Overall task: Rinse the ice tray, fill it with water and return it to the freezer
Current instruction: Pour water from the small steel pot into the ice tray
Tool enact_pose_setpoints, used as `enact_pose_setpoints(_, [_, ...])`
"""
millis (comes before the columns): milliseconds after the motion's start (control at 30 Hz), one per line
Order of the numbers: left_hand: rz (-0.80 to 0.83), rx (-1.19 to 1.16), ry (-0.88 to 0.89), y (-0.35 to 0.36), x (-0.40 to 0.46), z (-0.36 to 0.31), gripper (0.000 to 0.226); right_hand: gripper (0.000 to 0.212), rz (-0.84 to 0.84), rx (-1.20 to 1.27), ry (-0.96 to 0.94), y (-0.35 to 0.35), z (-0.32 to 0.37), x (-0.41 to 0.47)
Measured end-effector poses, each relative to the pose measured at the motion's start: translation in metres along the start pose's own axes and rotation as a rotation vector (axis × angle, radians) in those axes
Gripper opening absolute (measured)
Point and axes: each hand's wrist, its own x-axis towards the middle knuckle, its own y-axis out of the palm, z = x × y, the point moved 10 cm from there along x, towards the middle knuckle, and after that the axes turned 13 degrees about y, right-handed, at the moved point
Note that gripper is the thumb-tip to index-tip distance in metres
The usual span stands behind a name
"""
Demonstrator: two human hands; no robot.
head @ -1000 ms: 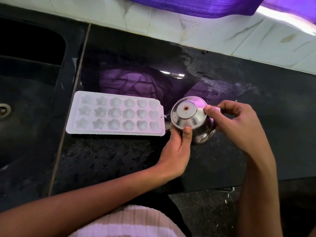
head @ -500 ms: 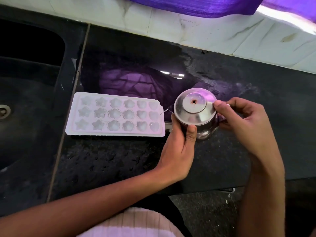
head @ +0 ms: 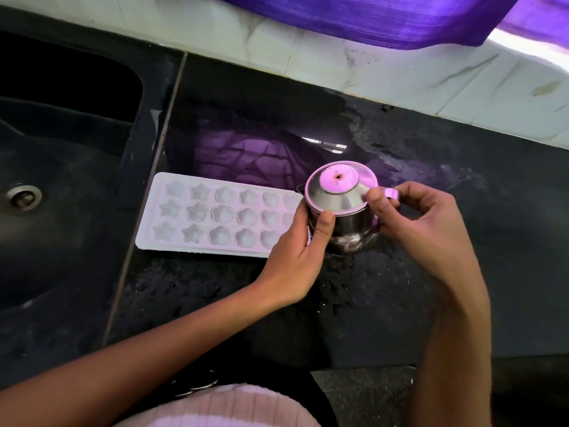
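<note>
The ice tray (head: 215,215) lies flat on the dark bench (head: 462,241) at the middle of the frame, its star, flower and heart cells facing up, just right of the sink (head: 61,180). Touching its right end stands a small steel jug (head: 345,217) with a lid (head: 337,189). The left hand (head: 295,257) grips the jug's body, thumb on the near side. The right hand (head: 421,229) pinches the lid's rim beside the handle. Water drops speckle the bench.
</note>
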Motion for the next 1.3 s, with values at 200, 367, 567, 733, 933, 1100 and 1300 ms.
enact_pose_setpoints(200, [-0.02,-0.055,-0.075,-0.012,0.0,0.015,0.057,0.043,0.006,-0.092,-0.011,0.015,0.002,0.016])
enact_pose_setpoints(367, [-0.025,-0.087,-0.12,-0.016,0.0,0.023,0.062,0.052,-0.001,-0.157,-0.002,0.024,-0.001,0.027])
enact_pose_setpoints(567, [-0.037,-0.122,-0.146,-0.013,0.002,0.025,0.056,0.056,-0.012,-0.203,0.011,0.022,-0.001,0.032])
enact_pose_setpoints(733, [-0.065,-0.137,-0.158,-0.013,0.004,0.025,0.053,0.047,-0.026,-0.251,0.006,0.021,0.006,0.034])
enact_pose_setpoints(933, [-0.085,-0.147,-0.144,-0.016,0.004,0.019,0.055,0.043,-0.007,-0.242,-0.006,0.02,0.012,0.033])
enact_pose_setpoints(1100, [-0.088,-0.147,-0.146,-0.016,0.003,0.017,0.062,0.046,0.0,-0.24,-0.012,0.019,0.015,0.033])
enact_pose_setpoints(1300, [-0.084,-0.142,-0.146,-0.014,0.007,0.017,0.06,0.046,-0.001,-0.232,-0.008,0.019,0.015,0.035])
